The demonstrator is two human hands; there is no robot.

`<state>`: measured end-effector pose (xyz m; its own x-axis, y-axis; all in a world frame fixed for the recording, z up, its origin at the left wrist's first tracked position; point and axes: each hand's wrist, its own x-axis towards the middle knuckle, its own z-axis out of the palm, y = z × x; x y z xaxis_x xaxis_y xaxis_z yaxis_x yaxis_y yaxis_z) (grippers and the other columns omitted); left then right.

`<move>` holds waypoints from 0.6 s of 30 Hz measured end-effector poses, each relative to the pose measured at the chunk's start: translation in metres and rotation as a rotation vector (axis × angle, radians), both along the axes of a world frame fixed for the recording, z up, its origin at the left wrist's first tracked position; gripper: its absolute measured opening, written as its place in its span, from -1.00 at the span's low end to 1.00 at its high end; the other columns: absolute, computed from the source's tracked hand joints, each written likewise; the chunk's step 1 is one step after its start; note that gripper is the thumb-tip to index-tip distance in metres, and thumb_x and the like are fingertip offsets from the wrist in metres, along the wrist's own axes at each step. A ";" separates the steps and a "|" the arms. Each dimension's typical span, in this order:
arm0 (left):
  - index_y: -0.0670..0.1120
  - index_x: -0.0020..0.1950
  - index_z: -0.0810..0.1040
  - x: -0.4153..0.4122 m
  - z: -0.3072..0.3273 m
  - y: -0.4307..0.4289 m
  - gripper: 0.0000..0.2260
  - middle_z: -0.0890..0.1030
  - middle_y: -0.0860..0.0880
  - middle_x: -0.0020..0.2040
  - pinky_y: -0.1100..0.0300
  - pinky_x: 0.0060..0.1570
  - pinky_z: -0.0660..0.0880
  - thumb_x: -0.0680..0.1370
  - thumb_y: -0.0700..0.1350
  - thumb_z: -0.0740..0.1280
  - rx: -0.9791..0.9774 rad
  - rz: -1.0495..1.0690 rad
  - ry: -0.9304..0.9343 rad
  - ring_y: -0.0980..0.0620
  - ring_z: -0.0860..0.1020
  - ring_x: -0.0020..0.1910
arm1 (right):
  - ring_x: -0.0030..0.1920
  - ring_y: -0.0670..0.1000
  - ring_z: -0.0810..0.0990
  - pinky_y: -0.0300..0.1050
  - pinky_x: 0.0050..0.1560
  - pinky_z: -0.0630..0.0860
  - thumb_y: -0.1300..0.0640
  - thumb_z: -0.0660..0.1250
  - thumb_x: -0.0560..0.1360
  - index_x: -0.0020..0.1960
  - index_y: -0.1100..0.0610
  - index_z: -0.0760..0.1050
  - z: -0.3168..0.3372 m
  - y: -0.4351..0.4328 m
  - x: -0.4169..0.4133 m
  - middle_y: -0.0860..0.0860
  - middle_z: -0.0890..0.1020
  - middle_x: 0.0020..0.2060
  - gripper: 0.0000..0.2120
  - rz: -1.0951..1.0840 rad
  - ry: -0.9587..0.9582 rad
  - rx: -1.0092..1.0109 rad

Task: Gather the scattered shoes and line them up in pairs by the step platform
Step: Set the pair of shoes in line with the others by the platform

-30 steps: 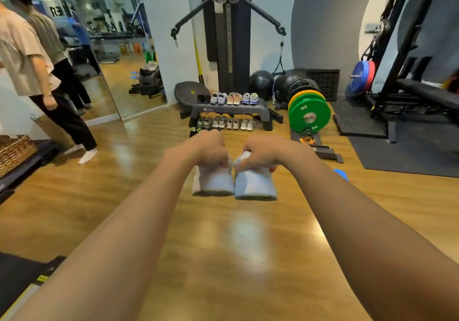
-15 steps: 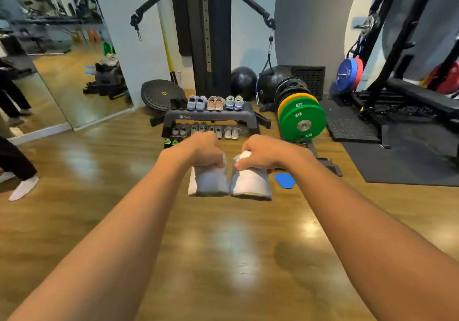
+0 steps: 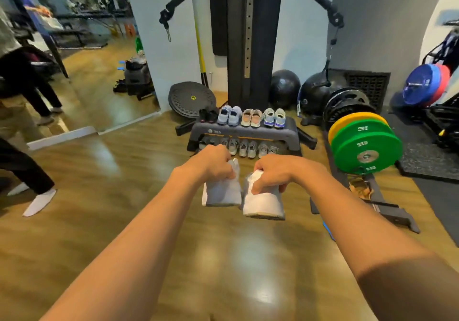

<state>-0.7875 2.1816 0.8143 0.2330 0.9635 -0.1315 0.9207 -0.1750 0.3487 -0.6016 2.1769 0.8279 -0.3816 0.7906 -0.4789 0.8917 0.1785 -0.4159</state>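
Note:
My left hand (image 3: 213,163) grips a white shoe (image 3: 221,193) by its collar, and my right hand (image 3: 274,175) grips the other white shoe (image 3: 263,205) the same way. Both shoes hang heels toward me, side by side above the wooden floor. Straight ahead stands the dark step platform (image 3: 244,132). On its top sit pairs in a row: black (image 3: 207,116), blue (image 3: 229,115), beige (image 3: 252,117) and grey-blue (image 3: 274,118). A row of grey shoes (image 3: 244,148) lies on the floor under and before it, partly hidden by my hands.
Green and yellow weight plates (image 3: 365,146) on a floor rack stand to the right. Behind the platform is a cable machine (image 3: 248,35), black balls (image 3: 285,85) and a round balance disc (image 3: 191,97). A person's legs (image 3: 27,171) are at the left by a mirror.
The view has closed in on the step platform, which looks larger and nearer. Both hands keep holding the white shoes, the right one now slightly lower.

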 end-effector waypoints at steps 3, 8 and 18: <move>-0.07 -0.39 0.38 -0.028 -0.026 0.083 -0.68 0.46 -0.03 -0.41 0.15 -0.48 0.28 0.36 0.06 0.44 -0.022 -0.002 -0.021 -0.05 0.45 -0.38 | -0.13 0.03 0.56 -0.22 -0.47 0.50 0.01 0.48 0.36 0.05 0.11 0.46 -0.022 0.080 -0.024 0.02 0.51 -0.08 -0.65 -0.025 0.031 -0.014; -0.02 -0.29 0.46 -0.065 -0.067 0.217 -0.71 0.55 0.00 -0.29 0.25 -0.47 0.34 0.29 0.00 0.56 -0.247 -0.094 0.012 0.07 0.51 -0.34 | -0.05 0.06 0.56 -0.15 -0.25 0.58 0.12 0.46 0.39 0.19 0.09 0.42 -0.058 0.196 -0.048 0.02 0.51 -0.03 -0.59 -0.101 0.026 -0.051; -0.06 -0.18 0.35 -0.070 -0.149 0.460 -0.77 0.43 0.00 -0.23 0.29 -0.47 0.19 0.39 -0.17 0.42 -0.208 -0.093 0.051 0.01 0.40 -0.24 | 0.11 0.08 0.50 -0.10 0.00 0.42 0.14 0.48 0.41 0.39 0.15 0.34 -0.149 0.445 -0.069 0.10 0.52 0.22 -0.40 -0.217 -0.029 -0.045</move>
